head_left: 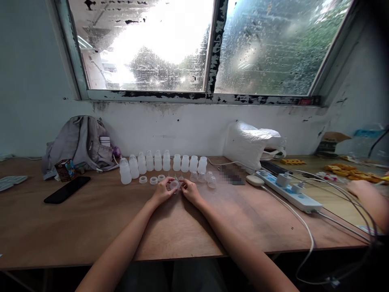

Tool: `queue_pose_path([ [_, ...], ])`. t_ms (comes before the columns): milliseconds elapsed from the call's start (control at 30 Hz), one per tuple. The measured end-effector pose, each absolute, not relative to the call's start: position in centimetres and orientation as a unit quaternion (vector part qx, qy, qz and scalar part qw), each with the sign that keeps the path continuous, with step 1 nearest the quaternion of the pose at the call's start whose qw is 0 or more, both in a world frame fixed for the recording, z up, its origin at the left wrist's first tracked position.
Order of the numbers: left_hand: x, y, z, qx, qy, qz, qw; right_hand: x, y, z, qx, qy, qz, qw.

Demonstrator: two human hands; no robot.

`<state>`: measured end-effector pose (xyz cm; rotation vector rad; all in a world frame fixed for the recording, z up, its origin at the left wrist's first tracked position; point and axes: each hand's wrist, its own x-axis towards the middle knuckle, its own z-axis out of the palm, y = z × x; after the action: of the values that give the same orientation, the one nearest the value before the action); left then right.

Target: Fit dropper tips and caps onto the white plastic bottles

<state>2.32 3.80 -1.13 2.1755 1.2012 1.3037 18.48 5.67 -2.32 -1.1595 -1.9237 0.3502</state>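
Between the fingertips of my left hand [163,192] and my right hand [190,191] is a translucent bottle collar ring [174,185], gripped from both sides just above the table. Right behind it stand small clear pointed pieces that look like bottle nipples [181,177]. Several loose white collar rings [153,180] lie flat to the left of my hands. To the right are clear dome-shaped caps [212,182]. Farther back runs a row of frosted baby bottles: those on the left [125,172] have tops fitted, while those on the right [193,164] are open-necked.
A black phone [67,190], a small carton [65,170] and a grey backpack [80,142] are on the left. On the right lie a white power strip [291,192] with cables, a white bag [247,144] and yellow parts [343,169]. Another person's hand [366,194] is at far right.
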Motion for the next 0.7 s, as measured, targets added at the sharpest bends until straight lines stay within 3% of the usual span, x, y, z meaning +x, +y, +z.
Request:
queue_pose_path([
  [700,2.2,5.0,-2.8,0.800,0.446,0.381,0.124,16.8,5.1,-2.3,-0.449,-0.777,0.134,0.421],
])
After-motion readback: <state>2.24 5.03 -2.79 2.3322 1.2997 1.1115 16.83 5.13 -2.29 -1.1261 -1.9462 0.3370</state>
